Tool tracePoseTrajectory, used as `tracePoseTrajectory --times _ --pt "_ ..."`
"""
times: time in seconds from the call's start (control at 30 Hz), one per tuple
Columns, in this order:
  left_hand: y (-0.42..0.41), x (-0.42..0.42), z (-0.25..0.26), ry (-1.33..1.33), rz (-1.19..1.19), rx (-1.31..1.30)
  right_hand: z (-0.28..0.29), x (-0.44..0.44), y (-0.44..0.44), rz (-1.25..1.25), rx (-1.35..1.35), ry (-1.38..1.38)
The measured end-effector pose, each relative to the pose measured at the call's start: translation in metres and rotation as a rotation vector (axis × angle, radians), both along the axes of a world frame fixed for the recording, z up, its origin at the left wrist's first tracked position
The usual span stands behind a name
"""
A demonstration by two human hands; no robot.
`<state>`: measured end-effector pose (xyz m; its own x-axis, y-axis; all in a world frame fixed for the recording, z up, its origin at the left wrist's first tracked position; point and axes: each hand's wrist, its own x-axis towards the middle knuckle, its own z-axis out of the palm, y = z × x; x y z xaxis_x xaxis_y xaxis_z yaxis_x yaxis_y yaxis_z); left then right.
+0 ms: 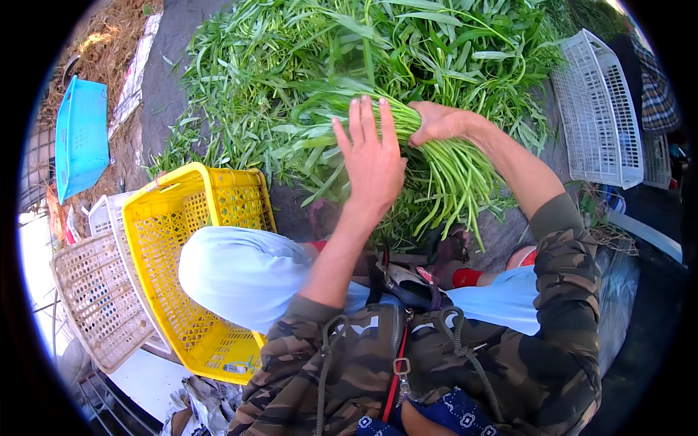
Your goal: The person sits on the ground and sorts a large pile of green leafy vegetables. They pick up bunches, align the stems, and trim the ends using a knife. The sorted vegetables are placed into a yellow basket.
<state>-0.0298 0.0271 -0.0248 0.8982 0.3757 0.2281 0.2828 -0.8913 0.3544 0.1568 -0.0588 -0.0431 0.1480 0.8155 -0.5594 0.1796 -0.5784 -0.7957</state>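
Observation:
A bundle of long-stemmed leafy greens [455, 169], which look like water spinach, is gripped in my right hand [443, 122]. Its cut stems fan out towards me, and its leaves point up and left. Against the leafy side rests my left hand [373, 158], back upward, its fingers spread and not wrapped around anything. Beyond and beneath both hands spreads a large heap of the same loose greens [262, 71]. Part of the bundle is hidden behind my left hand.
A yellow plastic crate [163, 261] leans by my left knee, against a dirty white crate [103, 294]. Farther left is a blue plastic basket [82, 139]. White crates [597, 109] stand at the right, beside a person in a checked garment [657, 92]. Dark sheeting [169, 82] covers the ground.

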Motion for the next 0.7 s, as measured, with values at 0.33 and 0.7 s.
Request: tracePoseTrajectory --times 0.33,0.7 --pt "0.013 0.058 0.065 -0.246 -0.485 0.31 0.127 -0.014 -0.04 0.193 0.185 -0.436" --pt "-0.005 0.059 0.16 -0.251 -0.607 0.39 0.222 -0.031 -0.085 0.107 0.347 -0.551"
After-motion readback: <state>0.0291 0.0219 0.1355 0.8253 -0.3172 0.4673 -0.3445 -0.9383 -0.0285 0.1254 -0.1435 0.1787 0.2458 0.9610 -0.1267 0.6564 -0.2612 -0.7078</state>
